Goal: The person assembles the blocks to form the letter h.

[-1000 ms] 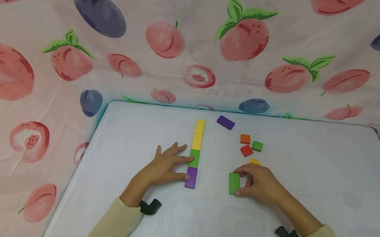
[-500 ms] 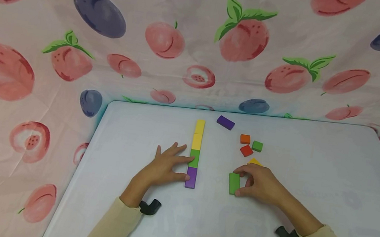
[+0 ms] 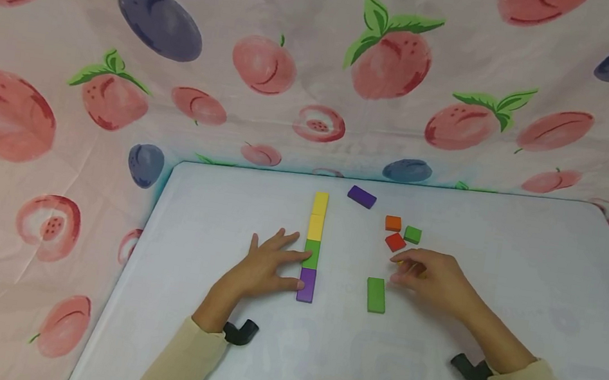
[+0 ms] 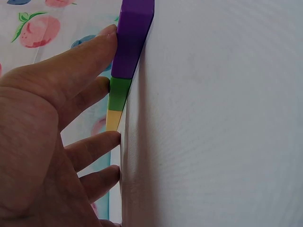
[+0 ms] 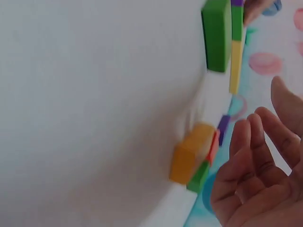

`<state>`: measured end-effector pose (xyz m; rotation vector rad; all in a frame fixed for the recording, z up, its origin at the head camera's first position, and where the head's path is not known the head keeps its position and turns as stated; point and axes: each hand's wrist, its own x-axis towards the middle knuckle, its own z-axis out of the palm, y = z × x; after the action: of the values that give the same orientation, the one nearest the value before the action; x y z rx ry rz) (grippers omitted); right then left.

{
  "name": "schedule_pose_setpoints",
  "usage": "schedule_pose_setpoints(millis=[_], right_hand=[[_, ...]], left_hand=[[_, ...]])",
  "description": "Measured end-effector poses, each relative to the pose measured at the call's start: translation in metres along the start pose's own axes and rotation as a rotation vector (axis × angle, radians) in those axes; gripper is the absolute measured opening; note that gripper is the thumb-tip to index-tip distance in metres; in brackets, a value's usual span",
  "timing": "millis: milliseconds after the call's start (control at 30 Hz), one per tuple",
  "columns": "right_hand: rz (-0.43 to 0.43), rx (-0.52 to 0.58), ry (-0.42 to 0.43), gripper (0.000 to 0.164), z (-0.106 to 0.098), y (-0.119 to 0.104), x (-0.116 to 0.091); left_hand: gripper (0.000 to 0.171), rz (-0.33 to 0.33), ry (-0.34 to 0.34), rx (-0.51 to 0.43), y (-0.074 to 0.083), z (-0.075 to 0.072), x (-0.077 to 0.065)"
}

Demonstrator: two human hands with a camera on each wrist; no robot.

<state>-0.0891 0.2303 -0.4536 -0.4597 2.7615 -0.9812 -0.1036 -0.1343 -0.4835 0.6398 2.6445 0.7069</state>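
Observation:
My left hand (image 3: 266,267) lies beside a row of blocks, fingers spread. Its thumb touches the purple block (image 3: 306,286) at the near end and its index finger the green block (image 3: 312,247) beyond. Two yellow blocks (image 3: 317,218) continue that row. To the right, my right hand (image 3: 434,281) hovers over a yellow-orange block (image 5: 185,158), mostly covered by the fingers in the head view. In the right wrist view its loosely bent fingers (image 5: 261,161) are apart from this block. A longer green block (image 3: 376,295) lies flat left of the right hand.
Beyond the right hand sit small orange (image 3: 392,223), red (image 3: 395,242) and green (image 3: 412,234) blocks. Another purple block (image 3: 362,197) lies slanted near the far edge of the white table (image 3: 534,261). A fruit-print cloth (image 3: 320,75) hangs behind and at the left.
My right hand has let go of the longer green block and moved right and away from me, to the yellow-orange block. The green block stays in place. My left hand is still.

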Motion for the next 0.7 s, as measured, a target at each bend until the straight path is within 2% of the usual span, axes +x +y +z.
schedule_pose_setpoints(millis=[100,200,433,700], right_hand=[[-0.014,-0.034,0.039,0.025,-0.01,0.003,0.001],[-0.025,-0.062,0.042,0.024,-0.018,0.008,0.001],[0.047,-0.071,-0.052,0.033,-0.025,0.024,0.004],[0.014,-0.045,-0.112,0.043,-0.026,0.036,0.004]], left_hand=[[0.061,-0.003,0.001,-0.002,0.0,0.0,0.0],[0.061,-0.003,0.004,-0.001,0.0,0.0,0.0],[0.061,-0.003,0.003,0.003,-0.001,0.001,0.001],[0.061,0.007,0.002,-0.01,0.0,-0.001,0.0]])
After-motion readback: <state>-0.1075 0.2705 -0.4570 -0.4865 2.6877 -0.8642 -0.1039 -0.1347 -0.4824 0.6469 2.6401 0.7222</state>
